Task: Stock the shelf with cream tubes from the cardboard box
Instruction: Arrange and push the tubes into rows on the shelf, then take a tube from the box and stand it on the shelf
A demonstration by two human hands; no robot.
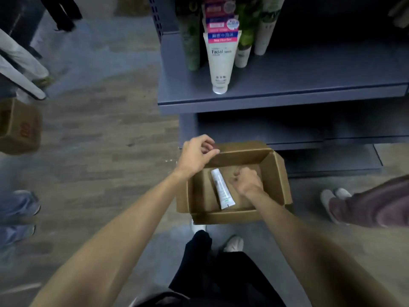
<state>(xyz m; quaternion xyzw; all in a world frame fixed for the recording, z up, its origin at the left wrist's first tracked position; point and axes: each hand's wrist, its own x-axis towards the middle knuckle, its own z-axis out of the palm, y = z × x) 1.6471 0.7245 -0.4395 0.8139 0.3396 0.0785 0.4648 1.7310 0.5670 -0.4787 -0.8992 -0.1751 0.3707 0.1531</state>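
From the head view, a person stands over an open cardboard box that sits on the floor, right in front of the bottom of a grey shelf. Both bare arms reach down to the box.

The left hand is at the far left corner of the box. Its fingers and thumb are curled and pinch the top edge of the back flap.

The right hand is down inside the box. Its fingers are curled in, and I cannot see anything held in them. It is just beside the cream tube, to the right of it, but I cannot tell if it touches.

The cream tube is white. It lies flat on the bottom of the box, a little tilted, with its cap end pointing toward the shelf.

Up on the shelf stands a row of white tubes with pink and blue tops, each standing on its cap, one behind the other. The front one says "Facial". Green tubes stand to the left of the row, and pale ones with green leaves stand to the right.

Another brown box sits on the wooden floor far off to the left. Other people's legs and shoes show at both sides. The person's own white shoes are just behind the box.
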